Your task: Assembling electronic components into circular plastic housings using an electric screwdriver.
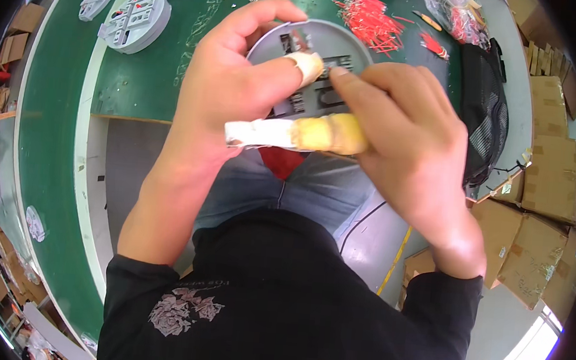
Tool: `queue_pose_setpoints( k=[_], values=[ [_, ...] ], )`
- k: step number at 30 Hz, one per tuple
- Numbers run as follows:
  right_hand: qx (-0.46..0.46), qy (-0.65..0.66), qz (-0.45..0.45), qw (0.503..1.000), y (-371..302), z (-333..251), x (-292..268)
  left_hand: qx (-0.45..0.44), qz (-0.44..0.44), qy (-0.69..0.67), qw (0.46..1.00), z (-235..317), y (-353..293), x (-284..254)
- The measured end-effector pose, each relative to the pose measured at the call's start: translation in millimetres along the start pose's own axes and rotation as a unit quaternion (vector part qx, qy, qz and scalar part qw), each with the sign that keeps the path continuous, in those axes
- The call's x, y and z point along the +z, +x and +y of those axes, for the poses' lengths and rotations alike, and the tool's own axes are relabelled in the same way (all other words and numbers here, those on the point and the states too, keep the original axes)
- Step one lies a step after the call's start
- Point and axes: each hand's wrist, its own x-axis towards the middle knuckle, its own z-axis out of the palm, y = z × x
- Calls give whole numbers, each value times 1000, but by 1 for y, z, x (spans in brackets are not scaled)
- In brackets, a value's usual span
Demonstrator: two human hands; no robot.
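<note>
My left hand [240, 61] is closed around a round grey plastic housing [357, 47], tilted up over the table edge. Its thumb, wrapped in pale tape, presses inside the housing among dark slots and small metal parts. My right hand [407, 122] is closed, its thumb and fingertips at the inner right of the housing. From under that hand a thick yellow and white wrapped handle [329, 134] sticks out to the left, below the housing. The handle's working end is hidden, and what the right fingertips pinch is too small to make out.
Red wires [371, 21] lie in a pile on the green table [140, 77], beside an orange-handled tool [427, 20] and a clear bag [453, 14]. A black mesh bag [483, 107] is at the right. White round units [136, 22] stand at the left; cardboard boxes [552, 174] are stacked rightward.
</note>
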Motion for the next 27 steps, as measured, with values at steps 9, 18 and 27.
queue_pose_setpoints(
  k=[9, 18, 27],
  values=[
    [276, 301, -16, 913, 50, 33, 17, 478, 98, 424, 763, -12, 44, -74],
    [183, 640, 392, 636, 108, 79, 106, 507, -86, 584, 628, -47, 27, -100],
    [286, 597, 402, 633, 127, 64, 156, 413, -153, 606, 662, -47, 12, -100]
  ],
)
